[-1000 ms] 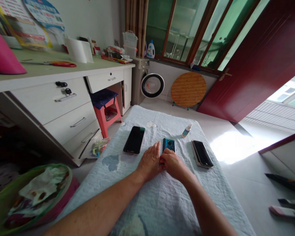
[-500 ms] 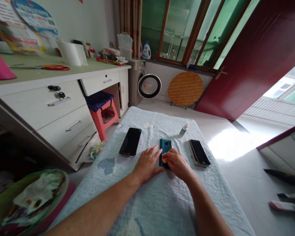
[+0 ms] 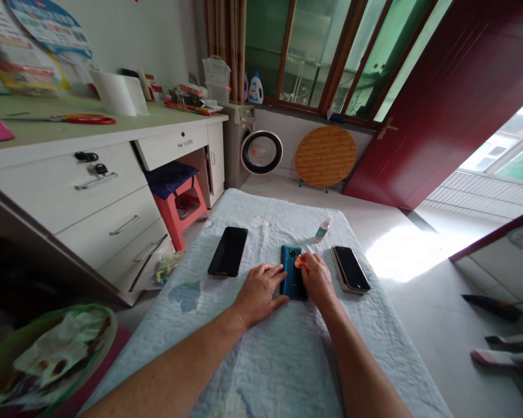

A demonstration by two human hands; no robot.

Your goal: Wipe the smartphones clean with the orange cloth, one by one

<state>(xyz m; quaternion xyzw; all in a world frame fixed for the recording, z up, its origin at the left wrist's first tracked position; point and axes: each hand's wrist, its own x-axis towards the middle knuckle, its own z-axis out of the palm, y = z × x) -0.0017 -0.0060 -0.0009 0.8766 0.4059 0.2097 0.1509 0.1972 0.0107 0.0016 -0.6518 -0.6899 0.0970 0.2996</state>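
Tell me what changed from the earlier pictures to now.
The right hand, gripping a small orange cloth, moved up the glossy blue rectangular phone to beside its camera. The left hand has spread out at the phone's left edge. The left black-screened phone, right black-screened phone and small blue-labelled white bottle stayed put.

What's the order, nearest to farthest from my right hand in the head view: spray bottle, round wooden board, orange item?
1. Orange item: held in your right hand.
2. Spray bottle: beyond your hand.
3. Round wooden board: well beyond both.
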